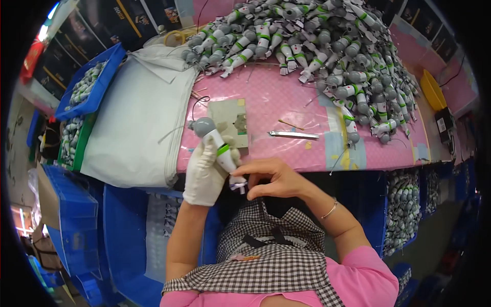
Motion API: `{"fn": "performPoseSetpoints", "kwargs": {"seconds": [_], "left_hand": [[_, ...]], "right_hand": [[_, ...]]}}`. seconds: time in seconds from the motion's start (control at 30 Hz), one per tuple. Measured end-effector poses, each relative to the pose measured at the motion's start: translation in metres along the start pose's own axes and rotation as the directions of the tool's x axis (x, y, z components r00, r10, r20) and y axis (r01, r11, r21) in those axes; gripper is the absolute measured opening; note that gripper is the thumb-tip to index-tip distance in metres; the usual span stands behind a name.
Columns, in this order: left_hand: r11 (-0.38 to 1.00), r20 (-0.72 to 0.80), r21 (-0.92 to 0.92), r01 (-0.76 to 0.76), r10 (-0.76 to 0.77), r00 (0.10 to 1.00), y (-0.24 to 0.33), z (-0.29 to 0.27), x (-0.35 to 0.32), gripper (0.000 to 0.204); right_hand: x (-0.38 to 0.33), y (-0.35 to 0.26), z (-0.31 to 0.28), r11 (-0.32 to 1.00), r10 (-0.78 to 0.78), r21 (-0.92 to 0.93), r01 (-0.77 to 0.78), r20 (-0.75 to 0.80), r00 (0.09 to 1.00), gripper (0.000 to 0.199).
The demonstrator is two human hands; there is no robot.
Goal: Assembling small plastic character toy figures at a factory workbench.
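Note:
My left hand, in a white glove, is closed round a small toy figure with a grey rounded head, a white body and a bright green band. The figure is tilted, its head up and to the left, and a thin wire trails from the head. My bare right hand has its fingers curled at the figure's lower end, beside the small white and purple feet. Just beyond the figure lies a flat grey-green plate with a small metal fitting. Tweezers rest on the pink tabletop to the right.
A large heap of similar figures covers the table's far right. White cloth spreads at left, beside blue and green bins of figures. A thin stick lies near the tweezers. Blue crates stand below the table edge.

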State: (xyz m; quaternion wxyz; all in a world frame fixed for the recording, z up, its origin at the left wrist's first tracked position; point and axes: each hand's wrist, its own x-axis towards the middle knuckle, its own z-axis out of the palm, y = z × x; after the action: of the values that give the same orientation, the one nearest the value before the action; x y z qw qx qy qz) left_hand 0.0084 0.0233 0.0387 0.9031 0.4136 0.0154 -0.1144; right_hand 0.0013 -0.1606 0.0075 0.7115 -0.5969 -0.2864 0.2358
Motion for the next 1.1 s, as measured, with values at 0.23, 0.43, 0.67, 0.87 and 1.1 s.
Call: {"fn": "performPoseSetpoints", "kwargs": {"seconds": [0.23, 0.43, 0.67, 0.87, 1.1], "left_hand": [[0.924, -0.106, 0.374, 0.085, -0.049, 0.993, 0.013, -0.002, -0.001, 0.03], [0.913, -0.138, 0.368, 0.177, -0.135, 0.981, -0.001, 0.006, -0.002, 0.039], [0.943, -0.061, 0.285, 0.173, -0.162, 0.985, -0.008, -0.007, 0.003, 0.041], [0.953, -0.033, 0.21, 0.219, -0.217, 0.976, -0.004, -0.009, 0.003, 0.048], [0.953, -0.089, 0.228, 0.199, -0.184, 0.979, -0.005, -0.003, 0.003, 0.048]], "right_hand": [[0.003, 0.015, -0.107, 0.239, -0.389, -0.857, -0.457, -0.516, 0.763, 0.018], [0.035, -0.002, -0.062, 0.537, -0.438, -0.817, -0.208, -0.482, 0.759, 0.01], [0.055, 0.007, -0.008, 0.569, -0.606, -0.792, 0.221, -0.223, 0.764, 0.011], [0.057, 0.01, -0.008, 0.49, -0.686, -0.839, 0.237, -0.203, 0.699, 0.015], [0.057, 0.012, -0.006, 0.413, -0.687, -0.871, 0.265, -0.107, 0.719, 0.016]]}}
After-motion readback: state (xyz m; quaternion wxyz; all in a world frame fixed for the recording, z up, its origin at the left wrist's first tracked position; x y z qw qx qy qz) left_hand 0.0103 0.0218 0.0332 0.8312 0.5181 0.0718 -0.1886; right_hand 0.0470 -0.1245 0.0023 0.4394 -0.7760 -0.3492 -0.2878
